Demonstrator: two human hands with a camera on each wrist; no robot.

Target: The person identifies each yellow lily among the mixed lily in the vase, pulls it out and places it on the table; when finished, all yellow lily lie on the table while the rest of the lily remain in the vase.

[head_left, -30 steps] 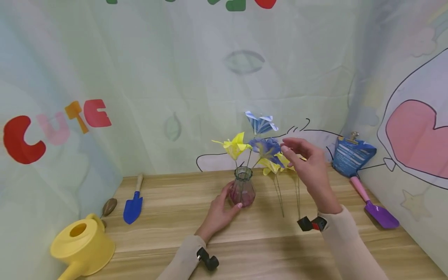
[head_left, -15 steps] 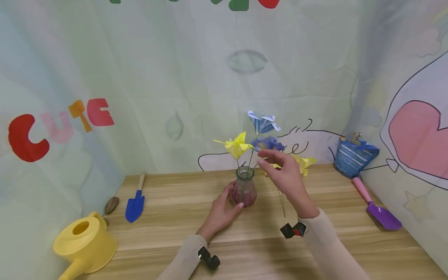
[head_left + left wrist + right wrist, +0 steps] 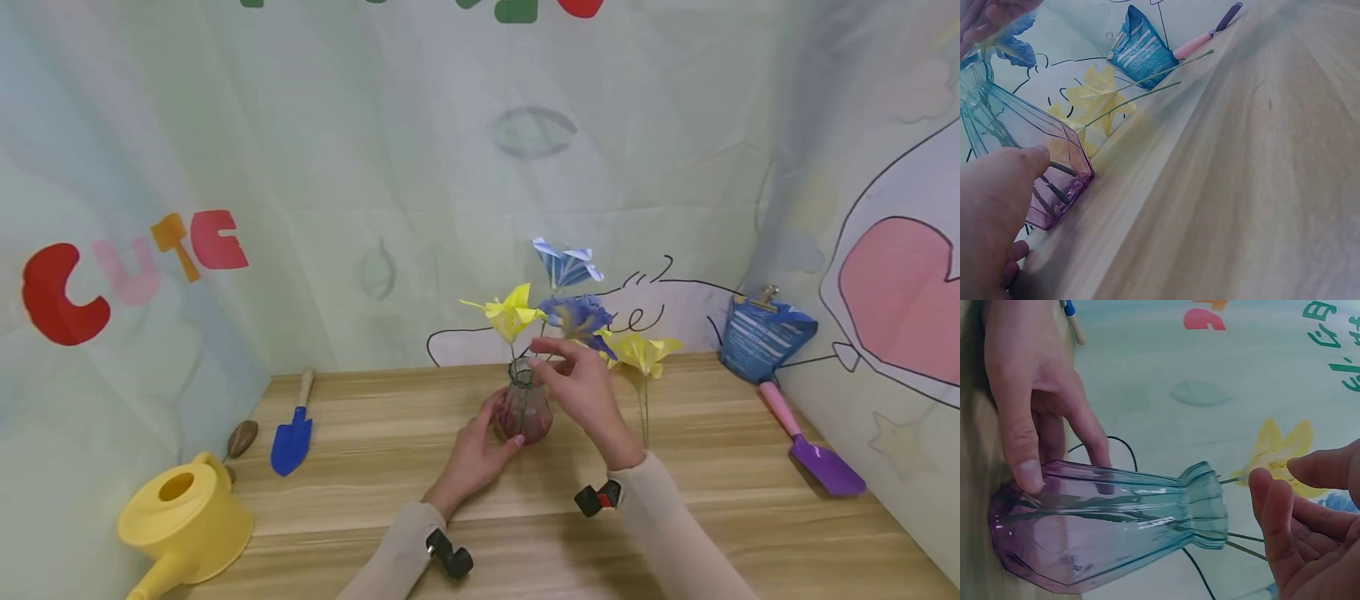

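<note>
My left hand [image 3: 472, 454] holds the lower part of a glass vase [image 3: 525, 421], thumb in front and fingers at its left side. The glass fades from green at the rim to purple at the base. A yellow flower [image 3: 512, 317], a light blue flower [image 3: 566, 267] and a purple-blue flower [image 3: 576, 313] stand in it, their stem ends showing through the glass [image 3: 1104, 515]. Beside the rim, my right hand [image 3: 581, 393] has loosely bent fingers, and its thumb [image 3: 1319, 469] and fingertips are apart near the stems, with nothing seen between them.
Right of the vase, yellow flowers [image 3: 647, 354] lean at the backdrop, one partly behind my right hand. A blue bag [image 3: 765, 337] with a clip and a purple shovel [image 3: 825, 467] lie right. Left are a blue trowel [image 3: 291, 446], a brown object [image 3: 242, 438] and a yellow watering can [image 3: 187, 525].
My right hand has moved left and down, from beside the purple-blue flower to the vase's rim. The left hand stays on the vase.
</note>
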